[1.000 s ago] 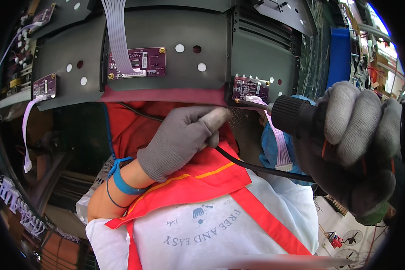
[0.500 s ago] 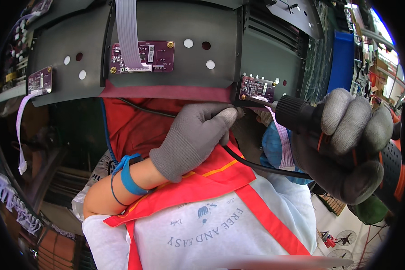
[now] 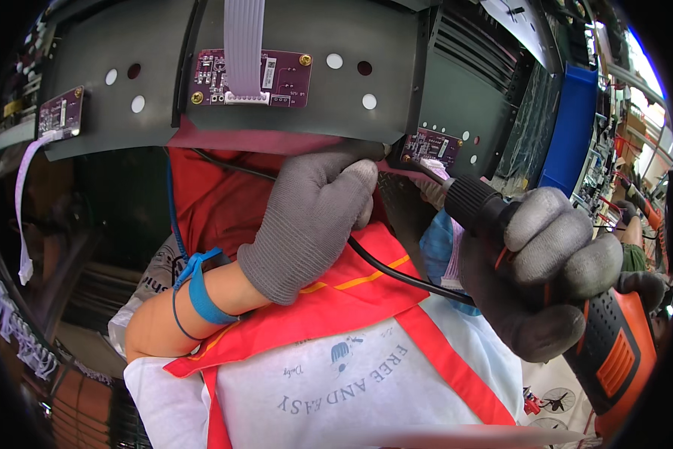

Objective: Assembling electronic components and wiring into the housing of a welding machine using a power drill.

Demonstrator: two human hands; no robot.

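A large dark metal panel is spread across the upper half of the frame, and three small purple circuit boards are mounted on it: one at upper centre with a flat grey ribbon cable plugged into it, one at the far upper left, and one at centre right. Below the panel, a white and red apron fills the lower centre. An electric screwdriver, black with an orange grip, is gripped at the lower right by the right hand in a grey glove, all its fingers wrapped tight around the barrel; its tip is pointed up and left at the lower edge of the centre-right board. The left hand, also gloved, is set at the centre of the frame with its fingers curled and pressed up under the panel's lower edge just beside that board; whether a screw is pinched there cannot be told. A blue wrist strap is worn on the left forearm, and a black cable is draped between the hands. The step is judged best done with the bit kept square to the screw head, the panel steadied from below, and the cable kept away from the tip so that nothing is snagged.
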